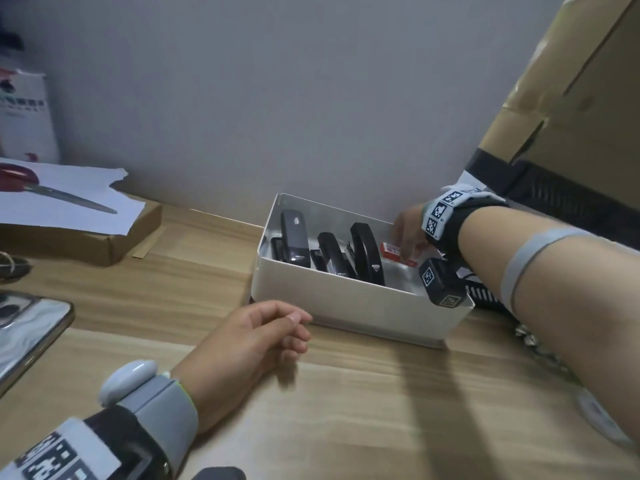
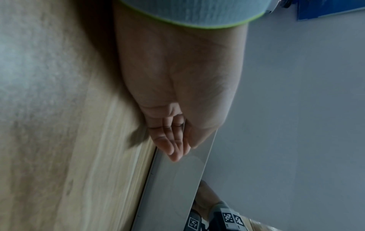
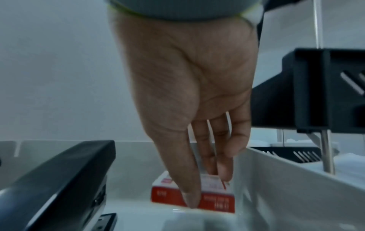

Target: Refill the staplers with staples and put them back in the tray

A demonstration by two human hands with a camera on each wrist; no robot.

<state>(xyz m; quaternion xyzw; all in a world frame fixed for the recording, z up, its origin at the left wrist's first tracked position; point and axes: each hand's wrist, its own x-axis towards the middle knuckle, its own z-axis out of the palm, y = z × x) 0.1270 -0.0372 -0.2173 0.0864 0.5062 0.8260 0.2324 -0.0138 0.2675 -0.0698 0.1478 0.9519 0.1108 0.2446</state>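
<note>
A white tray (image 1: 346,303) stands on the wooden desk against the wall. Inside it lie three black staplers (image 1: 294,240) (image 1: 332,251) (image 1: 367,254) and a red staple box (image 1: 389,250) at the right end. My right hand (image 1: 408,237) reaches down into that end. In the right wrist view, my right hand (image 3: 207,190) pinches the staple box (image 3: 217,201) between thumb and fingers; the box sits on the tray floor beside a stapler (image 3: 59,175). My left hand (image 1: 263,334) rests on the desk, fingers loosely curled and empty, fingertips (image 2: 173,153) against the tray's near wall (image 2: 173,187).
At the left, a flat cardboard box (image 1: 104,244) carries paper and red-handled scissors (image 1: 52,192). A phone (image 1: 27,327) lies at the near left. A large cardboard box (image 1: 571,98) and a black slotted rack (image 1: 554,195) stand right of the tray.
</note>
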